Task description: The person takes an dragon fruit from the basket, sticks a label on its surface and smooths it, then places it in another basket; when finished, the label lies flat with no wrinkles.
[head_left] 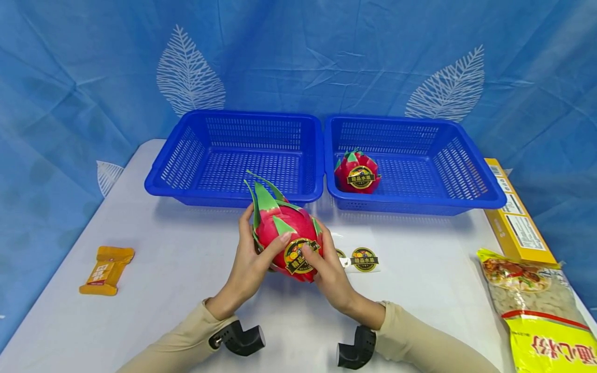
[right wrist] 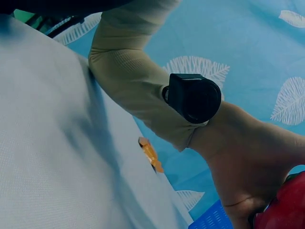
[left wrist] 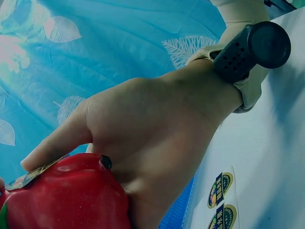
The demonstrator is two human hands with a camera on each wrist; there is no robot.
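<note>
A red dragon fruit (head_left: 300, 224) with green leaf tips is held up between both hands, just in front of the baskets. My left hand (head_left: 249, 269) grips its left side, its thumb at the upper edge of a round black-and-gold sticker (head_left: 295, 260). On the other side my right hand (head_left: 335, 277) holds the fruit, with the thumb on that sticker. The left wrist view catches the right hand (left wrist: 147, 114) and the fruit's red skin (left wrist: 71, 200); in the right wrist view the left hand (right wrist: 252, 157) shows against the fruit. Most fingertips are hidden behind it.
Two blue baskets stand side by side at the back, the left one (head_left: 224, 201) and the right one (head_left: 396, 204), which contains another stickered dragon fruit (head_left: 347, 168). A sticker sheet (head_left: 365, 260), an orange packet (head_left: 106, 270), a yellow box (head_left: 520, 223) and a food bag (head_left: 536, 305) lie around.
</note>
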